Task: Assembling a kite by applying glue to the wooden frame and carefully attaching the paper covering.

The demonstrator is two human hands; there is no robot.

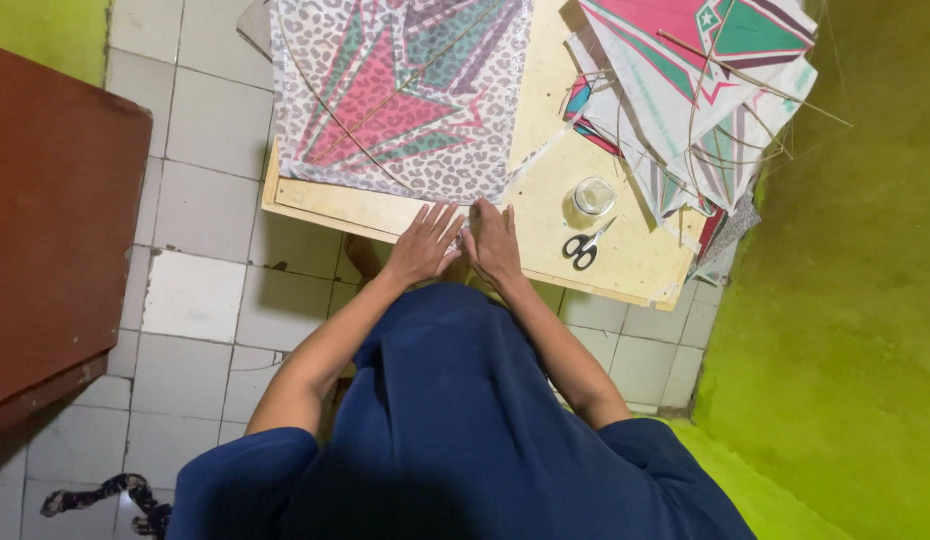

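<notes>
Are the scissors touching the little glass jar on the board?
Apart. The head view shows bare board between the scissors and the glass jar, which stands just beyond their blade tips.

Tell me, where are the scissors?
The scissors lie on the wooden board, just right of the right hand and below the small clear jar.

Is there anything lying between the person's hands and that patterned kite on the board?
Nothing visible does. The left hand and right hand both rest at the near corner of the kite on the wooden board. The scissors and small glass jar lie off to the right, clear of the hands.
</notes>
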